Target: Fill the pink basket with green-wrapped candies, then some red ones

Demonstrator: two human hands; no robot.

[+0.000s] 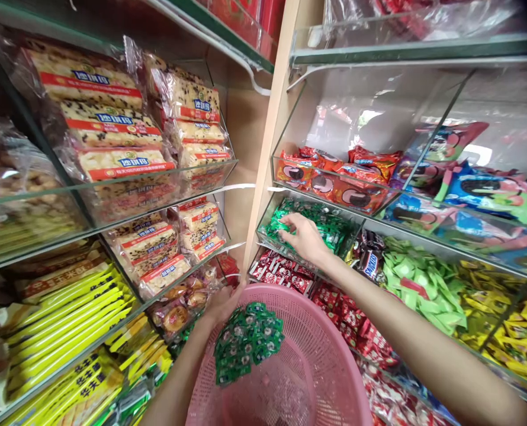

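Note:
A pink plastic basket (330,331) with perforated walls is below me, tilted toward me. My left hand (223,303) grips its rim on the left side. Green-wrapped candies (250,340) lie in a heap inside it, against the left wall. My right hand (305,236) reaches into a glass shelf bin, just over more green-wrapped candies (334,222). Its thumb and fingers are apart, slightly bent, and I see nothing held between them. The basket's front edge is cut off by the frame.
Glass shelf fronts surround the right hand, with red snack packs (334,177) right above. Red-wrapped sweets (281,269) and green packets (418,278) fill neighbouring bins. On the left are rice-cake packs (112,121) and yellow packets (68,331). A wooden post (270,130) stands between the shelves.

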